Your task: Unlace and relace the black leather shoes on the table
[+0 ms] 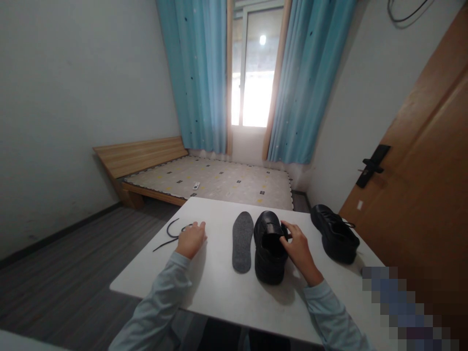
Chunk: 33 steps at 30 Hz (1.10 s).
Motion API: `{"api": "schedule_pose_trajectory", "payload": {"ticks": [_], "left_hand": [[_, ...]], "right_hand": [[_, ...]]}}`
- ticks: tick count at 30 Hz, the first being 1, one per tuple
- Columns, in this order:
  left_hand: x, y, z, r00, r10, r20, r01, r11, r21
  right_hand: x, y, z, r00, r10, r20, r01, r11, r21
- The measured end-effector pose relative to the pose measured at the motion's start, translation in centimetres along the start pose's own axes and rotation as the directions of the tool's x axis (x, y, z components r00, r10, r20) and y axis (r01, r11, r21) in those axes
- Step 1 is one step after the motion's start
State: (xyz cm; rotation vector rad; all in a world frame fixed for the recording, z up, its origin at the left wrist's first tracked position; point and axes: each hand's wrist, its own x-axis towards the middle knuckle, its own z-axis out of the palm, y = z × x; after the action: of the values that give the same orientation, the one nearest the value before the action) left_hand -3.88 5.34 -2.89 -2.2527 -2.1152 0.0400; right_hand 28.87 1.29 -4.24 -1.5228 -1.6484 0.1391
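A black shoe [269, 268] without a lace stands on the white table, its toe pointing away from me. My right hand [298, 246] grips the right edge of its opening between thumb and fingers. Directly left of the shoe lies a grey insole [242, 243], flat and untouched. Farther left, my left hand [192, 240] rests low over the table with curled fingers closed on a loose black shoelace [168, 240]. The lace's curved ends stick out to the left, while its part under the hand is hidden.
The white table [219, 287] carries a second black shoe [338, 236], laced, near its right edge. Beyond the table is a bed [226, 180] with a small white object [196, 185] on it. A wooden door [413, 146] stands at the right.
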Motion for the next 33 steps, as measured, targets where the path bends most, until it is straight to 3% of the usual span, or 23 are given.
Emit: {"api": "schedule_pose_trajectory", "payload": {"ticks": [4, 10, 17, 22, 24, 27, 29, 31, 33], "left_hand": [[1.3, -1.6, 1.7, 0.999, -0.026, 0.028, 0.027, 0.999, -0.021], [2.0, -1.4, 2.2, 0.987, 0.161, -0.018, -0.162, 0.982, -0.092], [0.2, 3.3, -0.7, 0.93, 0.301, -0.209, -0.357, 0.877, -0.323], [-2.1, 7.3, -2.2, 0.858, 0.358, -0.368, -0.512, 0.658, -0.553], [-2.7, 8.5, -2.3, 0.863, 0.319, -0.393, -0.506, 0.531, -0.68], [-2.6, 9.2, -2.2, 0.906, 0.227, -0.357, -0.416, 0.324, -0.85], [-1.9, 9.0, -2.0, 0.936, 0.144, -0.321, -0.348, 0.244, -0.905], [-0.8, 8.3, -1.6, 0.958, 0.036, -0.285, -0.284, 0.261, -0.923], [0.0, 7.4, -1.0, 0.966, -0.073, -0.249, -0.208, 0.356, -0.911]], "right_hand": [[-0.1, -0.1, -0.1, 1.0, 0.0, 0.007, 0.0, 1.0, 0.017], [-0.1, -0.3, -0.3, 1.0, -0.011, 0.007, 0.011, 1.0, 0.026], [0.0, -0.5, -0.3, 1.0, -0.022, 0.014, 0.021, 0.998, 0.054], [-0.1, -0.7, -0.1, 1.0, -0.022, 0.0, 0.022, 0.998, 0.058], [-0.1, -0.7, -0.1, 1.0, -0.027, -0.003, 0.027, 0.998, 0.059], [-0.1, -0.7, 0.0, 1.0, -0.03, -0.002, 0.03, 0.998, 0.061], [-0.1, -0.7, 0.0, 1.0, -0.03, -0.001, 0.03, 0.997, 0.066], [-0.2, -0.7, 0.1, 1.0, -0.027, -0.002, 0.027, 0.997, 0.07], [-0.2, -0.6, 0.2, 1.0, -0.025, -0.005, 0.025, 0.997, 0.075]]}}
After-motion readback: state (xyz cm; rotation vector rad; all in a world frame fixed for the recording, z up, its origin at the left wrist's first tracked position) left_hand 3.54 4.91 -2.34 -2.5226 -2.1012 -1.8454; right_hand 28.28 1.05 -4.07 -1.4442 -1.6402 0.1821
